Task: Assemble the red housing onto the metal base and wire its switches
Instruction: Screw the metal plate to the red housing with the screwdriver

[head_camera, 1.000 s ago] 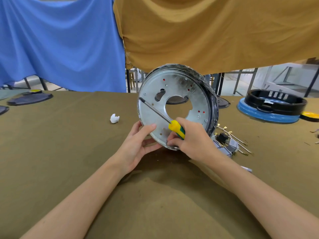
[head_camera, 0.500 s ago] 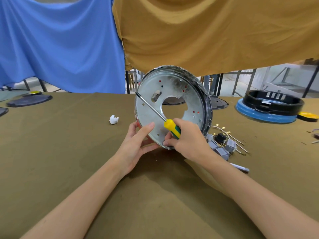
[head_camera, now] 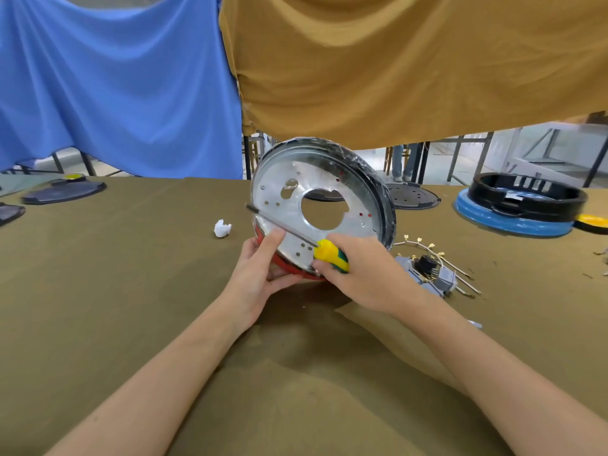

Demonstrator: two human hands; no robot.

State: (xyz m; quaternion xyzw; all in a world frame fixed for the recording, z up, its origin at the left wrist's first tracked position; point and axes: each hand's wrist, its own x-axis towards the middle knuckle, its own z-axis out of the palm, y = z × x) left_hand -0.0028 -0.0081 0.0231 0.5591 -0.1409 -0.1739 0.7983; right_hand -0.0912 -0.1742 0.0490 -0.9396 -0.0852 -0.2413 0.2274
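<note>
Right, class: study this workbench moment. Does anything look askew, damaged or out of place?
Nothing looks damaged. The metal base stands tilted on edge only because both hands hold it. A crumpled white scrap lies loose on the table cloth, left of the work.

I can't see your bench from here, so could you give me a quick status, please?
Both hands tilt metal base on edge; right also holds screwdriver. Red housing beneath. Switches unwired, right.

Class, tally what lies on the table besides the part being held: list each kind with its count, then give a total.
Dark flat discs: 3
Black ring on blue base: 1
Switch and wire bundle: 1
White crumpled scrap: 1
Total: 6
</note>
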